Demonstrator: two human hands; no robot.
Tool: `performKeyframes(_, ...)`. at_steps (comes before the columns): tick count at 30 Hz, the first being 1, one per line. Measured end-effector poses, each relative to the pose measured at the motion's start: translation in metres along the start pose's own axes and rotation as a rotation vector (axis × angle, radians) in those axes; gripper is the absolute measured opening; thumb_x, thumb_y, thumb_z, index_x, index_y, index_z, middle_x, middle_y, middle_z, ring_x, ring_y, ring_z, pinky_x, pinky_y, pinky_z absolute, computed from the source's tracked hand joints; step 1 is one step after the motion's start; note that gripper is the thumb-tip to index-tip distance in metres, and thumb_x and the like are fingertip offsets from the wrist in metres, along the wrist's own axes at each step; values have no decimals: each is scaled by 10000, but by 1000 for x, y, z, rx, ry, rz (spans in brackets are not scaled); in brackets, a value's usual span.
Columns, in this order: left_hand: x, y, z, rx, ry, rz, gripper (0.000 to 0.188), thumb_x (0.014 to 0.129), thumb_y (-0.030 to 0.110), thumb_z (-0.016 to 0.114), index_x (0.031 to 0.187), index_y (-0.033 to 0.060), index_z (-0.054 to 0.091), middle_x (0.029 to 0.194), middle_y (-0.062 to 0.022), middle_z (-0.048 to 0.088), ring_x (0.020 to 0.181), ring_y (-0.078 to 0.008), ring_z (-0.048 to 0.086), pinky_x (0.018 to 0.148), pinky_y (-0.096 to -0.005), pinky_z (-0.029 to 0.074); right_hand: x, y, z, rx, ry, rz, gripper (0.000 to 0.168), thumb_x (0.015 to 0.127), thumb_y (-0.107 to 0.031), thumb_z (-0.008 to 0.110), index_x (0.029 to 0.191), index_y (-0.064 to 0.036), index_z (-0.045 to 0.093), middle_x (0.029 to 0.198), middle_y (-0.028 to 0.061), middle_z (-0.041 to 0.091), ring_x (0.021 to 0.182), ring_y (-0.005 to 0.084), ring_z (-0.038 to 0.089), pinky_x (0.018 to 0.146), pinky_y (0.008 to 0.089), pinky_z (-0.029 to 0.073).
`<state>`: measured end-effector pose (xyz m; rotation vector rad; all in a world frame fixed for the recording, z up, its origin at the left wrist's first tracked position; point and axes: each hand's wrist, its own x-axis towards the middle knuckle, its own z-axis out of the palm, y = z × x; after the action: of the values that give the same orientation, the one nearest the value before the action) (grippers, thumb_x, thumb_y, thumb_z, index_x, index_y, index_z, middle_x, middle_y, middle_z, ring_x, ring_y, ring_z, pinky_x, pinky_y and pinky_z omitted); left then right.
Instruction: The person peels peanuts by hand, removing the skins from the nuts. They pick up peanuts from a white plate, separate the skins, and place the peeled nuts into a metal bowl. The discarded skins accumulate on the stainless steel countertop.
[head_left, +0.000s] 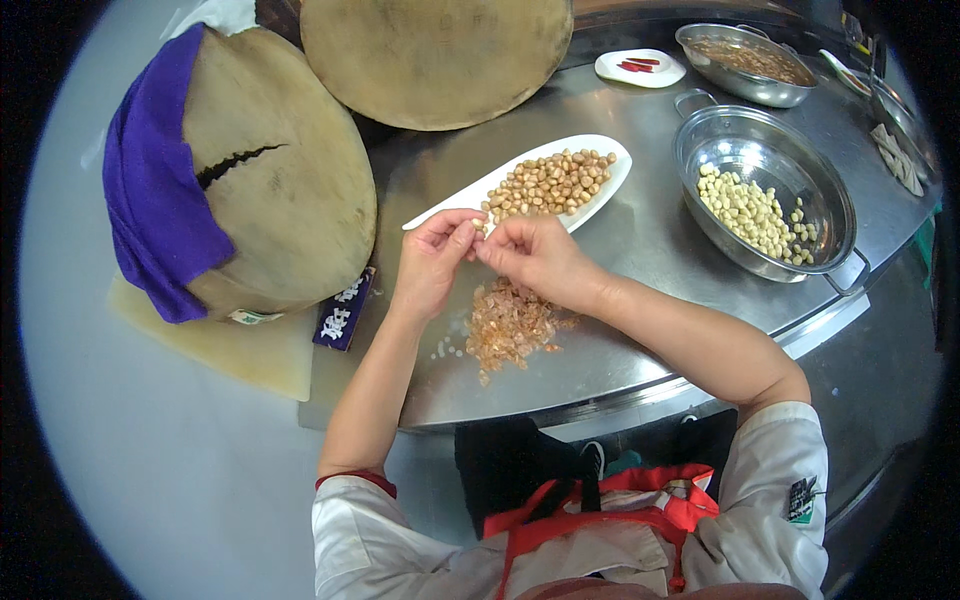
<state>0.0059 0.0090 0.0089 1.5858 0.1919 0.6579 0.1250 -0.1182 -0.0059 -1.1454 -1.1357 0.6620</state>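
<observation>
My left hand (433, 259) pinches a pale peeled peanut (478, 223) between thumb and forefinger, over the near edge of a long white oval plate. My right hand (544, 251) meets it from the right, its thumb and forefinger drawn together; whatever may be between them is hidden. Skin-on peanuts (555, 184) are heaped on the white plate (454, 199). Below my hands, a loose pile of papery peanut skins (506, 330) lies on the steel counter (637, 300). To the right, peeled peanuts (750, 214) rest inside a two-handled stainless steel bowl (772, 142).
At left stands a cracked round wooden chopping block (292, 202) draped with a purple cloth (161, 180). Another round block (435, 60) is behind. A small plate (607, 66) of red chilli pieces (637, 65) and a metal pan (772, 94) of brownish liquid sit at the back right.
</observation>
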Motion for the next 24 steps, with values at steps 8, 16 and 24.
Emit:
performKeyframes(8, -11, -4, 6, 193, -25, 152, 137, 883, 36, 568, 986, -13, 644, 895, -45, 615, 758, -95, 556, 679, -222, 454, 2, 3, -2, 157, 60, 78, 141, 838, -127, 627, 804, 9, 609, 655, 17, 587, 528, 60, 512, 455, 211, 405)
performKeyframes(16, -20, -2, 5, 234, -40, 296, 138, 876, 3, 559, 986, -25, 638, 878, -60, 578, 770, -120, 554, 707, -243, 464, 0, -7, -1, 225, -23, 160, 129, 850, -126, 630, 823, -1, 611, 667, 25, 594, 534, 67, 525, 478, 202, 424)
performKeyframes(24, -17, -6, 1, 123, -57, 201, 131, 894, 23, 547, 980, -26, 633, 882, -47, 604, 755, -98, 564, 695, -230, 479, 0, -8, -1, 240, -52, 115, 107, 857, -108, 607, 817, -9, 613, 682, 13, 597, 548, 58, 524, 485, 194, 421)
